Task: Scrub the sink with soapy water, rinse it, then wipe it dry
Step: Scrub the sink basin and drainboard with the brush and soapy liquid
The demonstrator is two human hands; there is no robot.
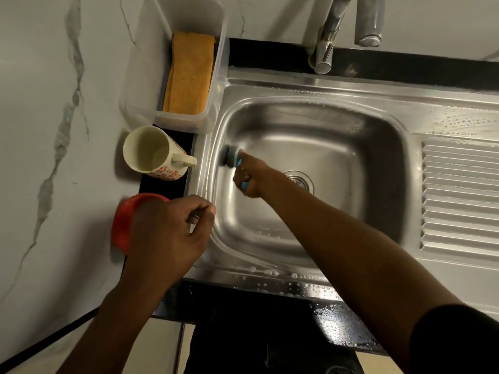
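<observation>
1. Just beyond the left hand (167, 233), resting loosely curled on the sink (351, 90) rim and holding nothing I can see: a red bowl (121, 225), contents hidden; a mug (154, 152), seemingly empty; a clear tub (140, 76) holding an orange cloth (189, 74).
2. Right hand (249, 179) grips the scrubber (229, 155), pad against the basin's left wall.
3. Likely light, soft-padded, soapy-slick; take it by the blue handle.

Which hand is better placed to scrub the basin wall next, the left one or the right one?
Right. The right hand has its grip on the blue-handled scrubber, whose head presses the basin's left wall. The left hand is at the sink rim with no tool.
</observation>
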